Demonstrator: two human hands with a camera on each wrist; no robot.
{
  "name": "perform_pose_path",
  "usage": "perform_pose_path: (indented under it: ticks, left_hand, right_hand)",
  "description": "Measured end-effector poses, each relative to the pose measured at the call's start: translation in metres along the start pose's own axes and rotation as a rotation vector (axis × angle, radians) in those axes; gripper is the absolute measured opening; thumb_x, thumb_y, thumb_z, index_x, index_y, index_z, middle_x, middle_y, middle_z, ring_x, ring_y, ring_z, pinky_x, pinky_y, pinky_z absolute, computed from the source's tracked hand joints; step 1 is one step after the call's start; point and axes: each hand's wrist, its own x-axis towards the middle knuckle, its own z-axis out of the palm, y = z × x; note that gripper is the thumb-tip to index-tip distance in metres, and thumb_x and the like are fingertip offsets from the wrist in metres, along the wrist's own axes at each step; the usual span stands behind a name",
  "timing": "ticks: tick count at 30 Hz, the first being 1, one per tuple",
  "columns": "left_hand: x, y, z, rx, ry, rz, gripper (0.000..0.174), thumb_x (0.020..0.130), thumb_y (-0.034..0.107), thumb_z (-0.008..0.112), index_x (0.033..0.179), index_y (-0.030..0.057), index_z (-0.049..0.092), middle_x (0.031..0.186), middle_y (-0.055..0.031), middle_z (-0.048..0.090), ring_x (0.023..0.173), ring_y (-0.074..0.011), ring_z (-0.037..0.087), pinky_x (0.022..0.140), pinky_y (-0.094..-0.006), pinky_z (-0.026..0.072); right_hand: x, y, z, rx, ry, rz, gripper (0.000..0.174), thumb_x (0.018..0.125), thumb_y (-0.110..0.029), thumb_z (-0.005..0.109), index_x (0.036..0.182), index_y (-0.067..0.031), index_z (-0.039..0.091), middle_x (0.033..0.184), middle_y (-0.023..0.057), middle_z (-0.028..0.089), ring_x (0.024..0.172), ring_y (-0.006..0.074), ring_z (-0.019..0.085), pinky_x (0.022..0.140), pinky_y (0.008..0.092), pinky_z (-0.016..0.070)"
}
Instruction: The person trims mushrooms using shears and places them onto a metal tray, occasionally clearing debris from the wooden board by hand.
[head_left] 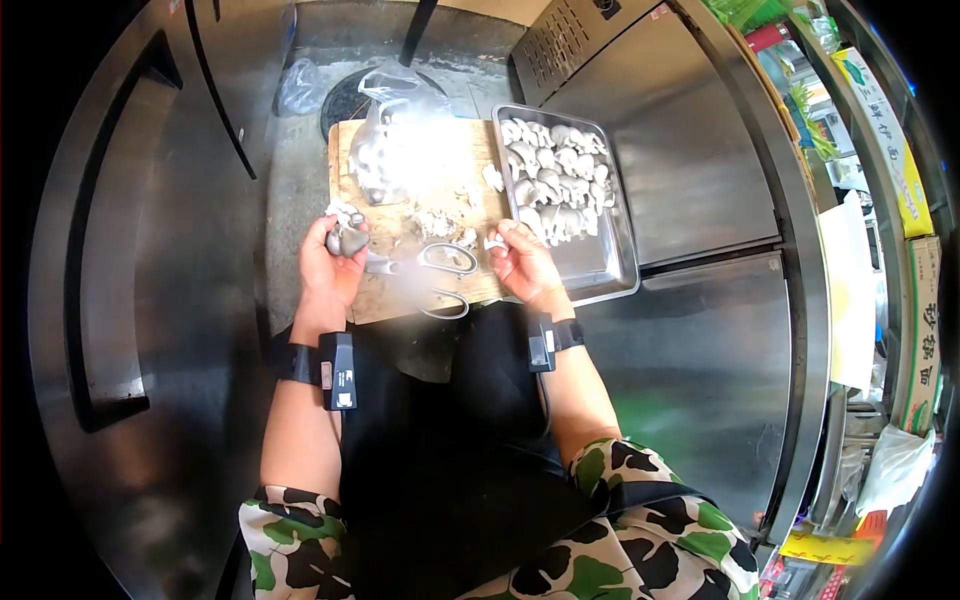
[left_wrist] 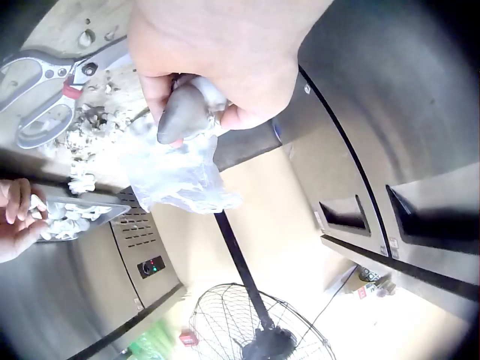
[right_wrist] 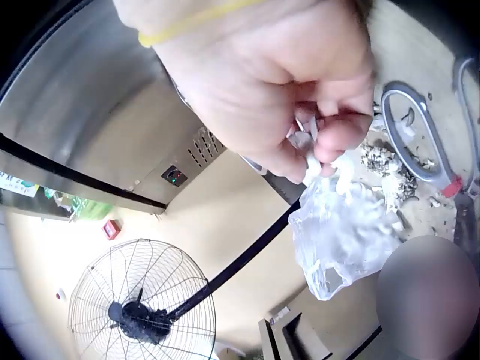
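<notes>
My left hand [head_left: 328, 272] grips a small cluster of grey oyster mushrooms [head_left: 350, 238] at the board's left edge; their smooth caps show in the left wrist view, poking out between fingers and thumb. Between thumb and fingertips, my right hand [head_left: 528, 264] pinches a small pale mushroom piece [right_wrist: 306, 142], close to the tray's near left side. Scissors [left_wrist: 71, 79] with grey handles and a red part at the pivot lie on the wooden board [head_left: 375, 306] between the hands. White trimmings [head_left: 437, 222] are scattered beyond them.
A metal tray [head_left: 632, 268] on the right holds rows of grey mushrooms [head_left: 560, 180]. At the board's far side stands a clear plastic bag [head_left: 372, 165] with mushrooms in it. Steel cabinets [head_left: 690, 330] flank both sides. A wire fan [right_wrist: 142, 300] stands beyond.
</notes>
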Motion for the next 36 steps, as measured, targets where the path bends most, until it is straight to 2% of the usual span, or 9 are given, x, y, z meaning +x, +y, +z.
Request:
perform_pose_path:
  ticks: [2,5,8,11,12,18,21,27,36]
  left_hand:
    - [0.002,-0.001,-0.002,-0.005,-0.006,-0.002,0.022,0.08,0.014,0.055,0.098,0.0001,0.054,0.092,-0.0118,0.062,0.081,-0.0248,0.062,0.071,-0.0316,0.0519]
    - [0.0,-0.002,0.002,0.001,0.0,0.004,0.022,0.08,0.013,0.056,0.098,-0.0008,0.054,0.092,-0.0122,0.061,0.082,-0.0255,0.061,0.073,-0.0323,0.0523]
    - [0.0,-0.003,0.004,0.007,0.007,0.002,0.023,0.08,0.013,0.056,0.098,-0.0013,0.053,0.093,-0.0128,0.06,0.082,-0.026,0.061,0.073,-0.0326,0.0525]
    - [-0.001,-0.005,0.006,0.024,0.017,0.008,0.023,0.08,0.013,0.057,0.098,-0.0009,0.053,0.093,-0.0127,0.061,0.082,-0.026,0.061,0.073,-0.0324,0.0525]
    - [-0.002,-0.005,0.007,0.031,0.02,0.013,0.023,0.081,0.014,0.057,0.098,-0.0006,0.053,0.093,-0.0125,0.061,0.082,-0.0259,0.061,0.073,-0.0323,0.0524]
    - [-0.001,-0.006,0.006,0.05,0.009,-0.006,0.021,0.081,0.016,0.057,0.097,0.0026,0.055,0.091,-0.0107,0.062,0.08,-0.0245,0.062,0.072,-0.0316,0.0508]
    - [-0.001,-0.005,0.005,0.077,-0.003,-0.001,0.02,0.08,0.016,0.057,0.096,0.0035,0.055,0.091,-0.0102,0.062,0.079,-0.0241,0.062,0.072,-0.0313,0.0503]
    - [0.0,-0.005,0.004,0.094,0.001,-0.004,0.023,0.081,0.018,0.056,0.099,0.0036,0.055,0.092,-0.0095,0.062,0.082,-0.0235,0.063,0.069,-0.0288,0.0505]
    - [-0.001,-0.004,0.003,0.095,0.009,0.024,0.021,0.082,0.018,0.054,0.099,0.0045,0.054,0.092,-0.009,0.062,0.081,-0.0228,0.063,0.068,-0.0292,0.0496]
  right_hand:
    - [-0.001,0.001,0.003,-0.052,0.0,-0.005,0.003,0.086,-0.01,0.059,0.085,-0.0072,0.058,0.069,0.003,0.056,0.054,0.0071,0.043,0.044,0.0174,0.0336]
    - [0.004,-0.001,-0.005,-0.231,0.086,-0.039,0.005,0.083,-0.011,0.061,0.085,-0.0061,0.059,0.067,0.0009,0.057,0.055,0.0078,0.046,0.046,0.0203,0.038]
    - [0.02,0.018,-0.019,-1.241,0.2,-0.463,0.012,0.078,-0.014,0.064,0.087,-0.007,0.061,0.069,0.005,0.062,0.06,0.0167,0.057,0.054,0.0293,0.046]
    - [0.005,0.01,0.016,-1.791,0.215,-0.299,0.019,0.073,-0.018,0.064,0.09,-0.0096,0.062,0.078,0.0119,0.065,0.073,0.0283,0.062,0.067,0.0382,0.0485]
    - [0.006,0.012,0.02,-1.824,0.252,-0.332,0.019,0.073,-0.019,0.062,0.091,-0.012,0.062,0.081,0.0161,0.063,0.08,0.0339,0.06,0.071,0.0425,0.0477]
    - [0.027,0.016,0.017,-1.846,0.293,-0.463,0.02,0.074,-0.016,0.061,0.092,-0.0103,0.061,0.08,0.0158,0.064,0.079,0.0341,0.061,0.07,0.0424,0.0479]
    - [0.025,0.016,0.025,-1.661,0.478,-0.516,0.015,0.074,-0.015,0.061,0.088,-0.0083,0.061,0.08,0.0167,0.063,0.078,0.0348,0.06,0.07,0.0421,0.048]
    - [-0.007,0.028,0.034,-1.823,0.076,-0.418,0.011,0.075,-0.017,0.061,0.078,-0.0065,0.062,0.08,0.0177,0.063,0.076,0.035,0.06,0.07,0.0426,0.048]
    - [0.016,0.046,0.032,-2.106,0.132,-0.376,0.018,0.075,-0.02,0.054,0.08,-0.004,0.062,0.083,0.0197,0.063,0.075,0.0359,0.061,0.07,0.0426,0.0493]
